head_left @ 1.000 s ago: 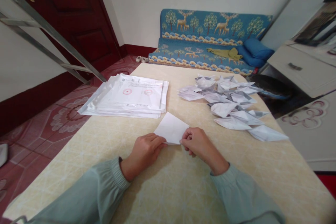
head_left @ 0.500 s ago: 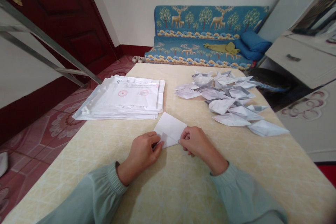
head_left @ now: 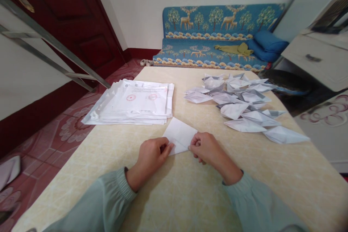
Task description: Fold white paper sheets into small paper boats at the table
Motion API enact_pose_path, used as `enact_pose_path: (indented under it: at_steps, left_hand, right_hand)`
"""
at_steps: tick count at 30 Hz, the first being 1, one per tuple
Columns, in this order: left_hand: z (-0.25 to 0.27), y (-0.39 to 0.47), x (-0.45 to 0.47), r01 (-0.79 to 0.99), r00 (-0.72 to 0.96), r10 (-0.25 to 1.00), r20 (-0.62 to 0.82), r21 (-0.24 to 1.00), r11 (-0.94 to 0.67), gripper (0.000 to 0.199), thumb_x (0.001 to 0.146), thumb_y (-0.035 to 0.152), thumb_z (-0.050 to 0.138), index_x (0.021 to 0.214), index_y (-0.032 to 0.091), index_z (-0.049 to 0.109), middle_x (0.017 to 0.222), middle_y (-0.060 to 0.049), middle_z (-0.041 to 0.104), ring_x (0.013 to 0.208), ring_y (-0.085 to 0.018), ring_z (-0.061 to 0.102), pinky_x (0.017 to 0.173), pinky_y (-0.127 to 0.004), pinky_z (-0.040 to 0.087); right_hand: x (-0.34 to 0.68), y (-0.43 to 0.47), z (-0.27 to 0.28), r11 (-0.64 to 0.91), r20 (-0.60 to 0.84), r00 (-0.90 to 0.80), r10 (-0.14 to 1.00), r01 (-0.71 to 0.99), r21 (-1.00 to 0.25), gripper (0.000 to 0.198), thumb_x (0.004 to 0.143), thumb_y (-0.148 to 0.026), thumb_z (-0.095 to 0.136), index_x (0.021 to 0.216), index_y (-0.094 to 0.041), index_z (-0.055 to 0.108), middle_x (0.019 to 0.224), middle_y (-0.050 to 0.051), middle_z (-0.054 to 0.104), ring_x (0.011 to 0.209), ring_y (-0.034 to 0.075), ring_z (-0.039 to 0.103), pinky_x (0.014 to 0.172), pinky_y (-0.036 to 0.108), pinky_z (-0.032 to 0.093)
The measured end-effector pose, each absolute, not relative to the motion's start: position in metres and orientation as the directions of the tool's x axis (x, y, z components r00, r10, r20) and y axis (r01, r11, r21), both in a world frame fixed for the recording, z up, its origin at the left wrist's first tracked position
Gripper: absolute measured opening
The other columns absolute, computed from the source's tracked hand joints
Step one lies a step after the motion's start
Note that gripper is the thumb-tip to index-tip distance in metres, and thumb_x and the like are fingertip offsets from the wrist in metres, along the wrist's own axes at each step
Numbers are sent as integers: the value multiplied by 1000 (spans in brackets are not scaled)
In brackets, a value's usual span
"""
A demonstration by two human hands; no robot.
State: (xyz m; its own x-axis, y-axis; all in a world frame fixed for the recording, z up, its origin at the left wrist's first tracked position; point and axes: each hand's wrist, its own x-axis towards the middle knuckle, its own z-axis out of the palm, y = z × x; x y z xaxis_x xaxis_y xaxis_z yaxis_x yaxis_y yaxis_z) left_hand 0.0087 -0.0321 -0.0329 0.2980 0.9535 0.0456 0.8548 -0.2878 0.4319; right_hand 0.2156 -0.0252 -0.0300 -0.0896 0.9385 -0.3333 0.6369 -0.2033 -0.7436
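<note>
Paper [head_left: 181, 132], white and folded, is held low at the pale table [head_left: 174, 195], between the two hands. The left hand [head_left: 152, 154] grips its left edge, thumb against fingers; the right hand [head_left: 203, 145] pinches its right corner. Stacked sheets [head_left: 141, 103] lie just beyond, leftward; pointed folded pieces [head_left: 244, 121] cluster rightward.

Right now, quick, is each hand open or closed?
Left hand: curled, touching the folded paper at its left side; grip cannot be told.
Right hand: closed, pinching the folded paper at its right side.
</note>
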Motion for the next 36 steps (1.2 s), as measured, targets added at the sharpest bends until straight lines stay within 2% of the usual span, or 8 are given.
enact_pose_path:
  at_steps: [3,5,13,21,36]
  left_hand:
    - [-35,-33,5,783,318,946,58,546,-297,36,87,40,47,60,17,51,56,2,49,53,-10,43,54,-24,25]
    - [-34,-33,4,758,349,934,78,562,-330,38,87,39,46,57,17,48,56,2,47,54,-10,42,54,-24,26]
    - [-28,-35,7,822,388,921,42,437,-366,37,86,35,46,54,16,50,54,2,48,51,-10,39,53,-26,22]
    - [-27,-34,12,886,355,935,30,310,-346,36,87,36,44,59,18,58,58,-1,59,53,-13,48,54,-27,21]
    - [-23,-34,17,924,306,952,3,242,-297,37,88,36,43,63,18,64,64,-5,66,57,-16,55,54,-27,22]
  right_hand:
    - [215,-25,-28,-219,-349,-85,933,636,-740,6,66,-13,53,64,-16,58,48,0,62,34,9,55,30,13,34]
    - [215,-25,-27,-226,-356,-84,931,634,-739,5,66,-14,53,64,-16,58,48,0,62,33,9,54,30,13,35]
    - [215,-25,-28,-224,-356,-92,930,626,-747,5,66,-15,52,64,-17,57,49,0,62,33,9,54,29,14,34]
    - [215,-25,-27,-208,-344,-103,933,627,-751,6,66,-15,52,64,-16,57,49,0,62,34,10,54,30,14,35]
    - [216,-25,-31,-213,-341,-95,935,619,-756,5,67,-17,53,65,-16,57,49,0,62,34,10,55,29,14,35]
